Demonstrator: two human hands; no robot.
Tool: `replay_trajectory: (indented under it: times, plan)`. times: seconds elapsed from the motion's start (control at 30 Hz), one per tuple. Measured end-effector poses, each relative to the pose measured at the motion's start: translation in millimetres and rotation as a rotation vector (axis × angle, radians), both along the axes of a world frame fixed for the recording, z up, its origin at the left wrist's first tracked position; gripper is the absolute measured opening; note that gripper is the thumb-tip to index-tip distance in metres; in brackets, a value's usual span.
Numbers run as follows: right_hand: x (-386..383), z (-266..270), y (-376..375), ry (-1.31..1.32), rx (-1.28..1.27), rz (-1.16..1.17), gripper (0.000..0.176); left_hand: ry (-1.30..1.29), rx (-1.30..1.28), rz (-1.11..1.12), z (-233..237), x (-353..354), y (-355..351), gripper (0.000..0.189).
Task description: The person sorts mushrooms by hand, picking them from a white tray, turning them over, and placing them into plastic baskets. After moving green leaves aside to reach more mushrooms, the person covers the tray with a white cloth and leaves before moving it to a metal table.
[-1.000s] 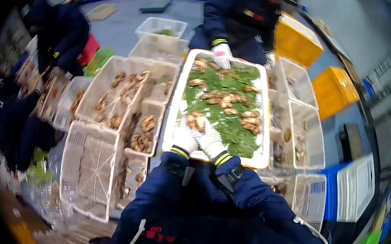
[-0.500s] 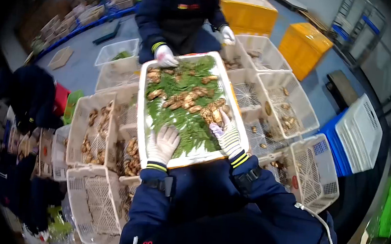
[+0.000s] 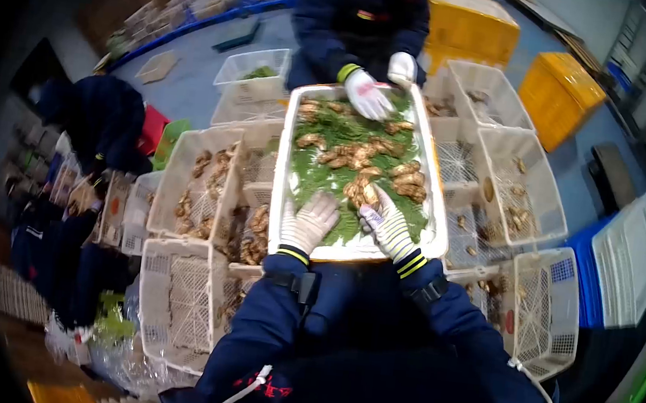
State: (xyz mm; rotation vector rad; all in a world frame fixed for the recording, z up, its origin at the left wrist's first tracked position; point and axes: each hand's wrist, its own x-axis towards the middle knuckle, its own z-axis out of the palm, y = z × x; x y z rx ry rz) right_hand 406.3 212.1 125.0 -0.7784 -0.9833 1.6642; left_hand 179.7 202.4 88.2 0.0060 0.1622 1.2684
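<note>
Blue floor (image 3: 183, 94), with crates (image 3: 178, 304) beside a white tray (image 3: 284, 166)

Yellow boxes (image 3: 562, 97) stand farther back. In the tray, brown clumps (image 3: 351, 155) lie on green leaves (image 3: 311, 178). Left hand (image 3: 311, 220) is spread at the near-left corner; right hand (image 3: 390, 226) touches one clump (image 3: 361, 189) near the middle, but whether it pinches, I cannot tell.

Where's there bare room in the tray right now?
On the fern leaves in the white tray: between the left hand and the leftmost mushrooms, and between the left and right hand. Crowded: the central mushrooms and the far end, beneath a co-worker's gloved hand.
</note>
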Motion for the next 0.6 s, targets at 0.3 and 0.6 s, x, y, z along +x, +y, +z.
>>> replay_trajectory:
  times: [0.3,0.6]
  plan:
    - [-87,-31,9,-0.238,0.159,0.193,0.071,-1.013,0.006,-0.161,-10,-11,6,0.081]
    - [-82,-30,6,-0.940,0.516,-0.037,0.059,-0.186,-0.153,0.138,-8,-11,11,0.068]
